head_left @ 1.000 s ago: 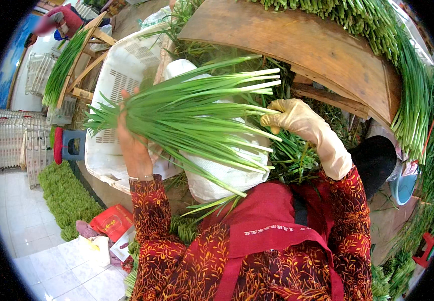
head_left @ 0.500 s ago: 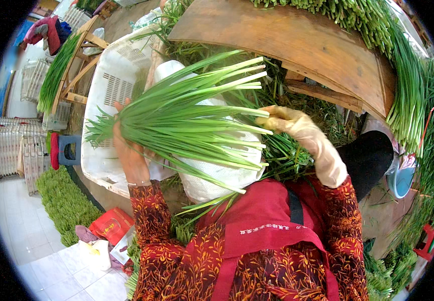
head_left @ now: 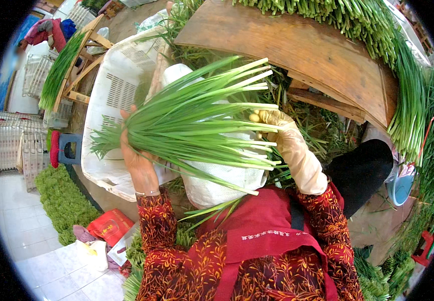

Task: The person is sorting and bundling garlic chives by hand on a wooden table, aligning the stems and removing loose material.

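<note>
A fanned bunch of long green chives with pale cut ends (head_left: 197, 125) lies across both my hands. My left hand (head_left: 135, 160), bare, grips the leafy tips end of the bunch. My right hand (head_left: 282, 138), in a tan rubber glove, holds the bunch near the pale stem ends. The bunch hangs over a white sack (head_left: 217, 175) that rests in front of my lap. A red apron and patterned red sleeves fill the lower part of the view.
A white slotted plastic crate (head_left: 116, 90) sits to the left. A curved wooden board (head_left: 287, 50) lies ahead, with more chives (head_left: 402, 100) piled along its far and right edges. Wooden rack, stacked crates and tiled floor are at left.
The bunch and both hands have shifted slightly to the right and lower in the view; the grip on the chives is unchanged.
</note>
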Motion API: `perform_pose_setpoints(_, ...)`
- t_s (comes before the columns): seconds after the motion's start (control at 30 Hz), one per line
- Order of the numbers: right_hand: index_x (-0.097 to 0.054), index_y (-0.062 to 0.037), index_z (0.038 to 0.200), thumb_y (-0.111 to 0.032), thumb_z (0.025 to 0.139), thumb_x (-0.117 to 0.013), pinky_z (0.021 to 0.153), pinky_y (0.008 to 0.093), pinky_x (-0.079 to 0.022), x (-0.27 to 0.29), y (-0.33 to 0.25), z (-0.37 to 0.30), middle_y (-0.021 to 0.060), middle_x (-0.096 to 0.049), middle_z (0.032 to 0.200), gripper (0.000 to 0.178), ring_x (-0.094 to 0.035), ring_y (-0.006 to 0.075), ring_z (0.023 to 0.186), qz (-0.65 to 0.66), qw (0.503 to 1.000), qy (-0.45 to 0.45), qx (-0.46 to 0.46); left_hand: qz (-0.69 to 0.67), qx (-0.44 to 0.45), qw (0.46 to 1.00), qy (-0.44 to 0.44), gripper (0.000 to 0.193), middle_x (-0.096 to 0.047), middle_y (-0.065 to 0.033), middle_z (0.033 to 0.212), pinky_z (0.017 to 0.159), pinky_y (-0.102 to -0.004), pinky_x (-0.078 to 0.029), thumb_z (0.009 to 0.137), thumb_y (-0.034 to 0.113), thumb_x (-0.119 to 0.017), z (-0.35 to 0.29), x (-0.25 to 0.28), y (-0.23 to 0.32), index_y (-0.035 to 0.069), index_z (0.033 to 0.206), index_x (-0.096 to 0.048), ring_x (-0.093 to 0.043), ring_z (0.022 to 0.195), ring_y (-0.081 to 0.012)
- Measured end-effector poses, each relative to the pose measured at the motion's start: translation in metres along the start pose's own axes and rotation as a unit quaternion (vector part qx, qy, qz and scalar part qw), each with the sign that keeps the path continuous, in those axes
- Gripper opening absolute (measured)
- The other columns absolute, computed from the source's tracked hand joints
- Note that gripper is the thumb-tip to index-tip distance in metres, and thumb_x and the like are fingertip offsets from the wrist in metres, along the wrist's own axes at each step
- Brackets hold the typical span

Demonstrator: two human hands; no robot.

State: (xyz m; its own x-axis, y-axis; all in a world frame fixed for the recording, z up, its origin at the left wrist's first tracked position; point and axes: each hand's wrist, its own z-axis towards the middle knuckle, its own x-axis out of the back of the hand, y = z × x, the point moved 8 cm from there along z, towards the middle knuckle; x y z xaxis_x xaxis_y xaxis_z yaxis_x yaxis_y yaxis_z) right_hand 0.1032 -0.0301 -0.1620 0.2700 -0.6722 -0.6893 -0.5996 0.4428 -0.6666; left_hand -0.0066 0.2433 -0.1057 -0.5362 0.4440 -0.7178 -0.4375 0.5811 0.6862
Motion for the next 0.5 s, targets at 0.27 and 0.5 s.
perform_pose_setpoints(0.27,-0.055,0.0003,0.094,-0.018,0.08,-0.056,0.056,0.0249,-0.043,0.009,0.001,0.003,0.0093,-0.06,0.082,0.023,-0.05,0.0109,0.06,-0.008,0.999,0.02,-0.038,0.064,-0.039,0.997,0.02,0.04,-0.038,-0.0087,0.126,0.095,-0.0434,-0.034,0.083,0.011,-0.041,-0.016,-0.014,0.005,0.011,0.123,-0.036,-0.037,0.115,-0.025)
perform_pose_setpoints(0.5,-0.054,-0.0016,0.089,-0.016,0.08,-0.054,0.058,0.0245,-0.042,-0.001,-0.015,0.0,0.0074,-0.059,0.077,0.017,-0.049,0.0114,0.058,0.043,0.998,-0.024,0.035,0.011,-0.037,0.999,-0.023,0.04,-0.039,-0.0092,0.125,0.093,-0.045,-0.037,0.081,0.009,-0.045,-0.011,-0.011,0.006,0.011,0.121,-0.038,-0.04,0.112,-0.0253)
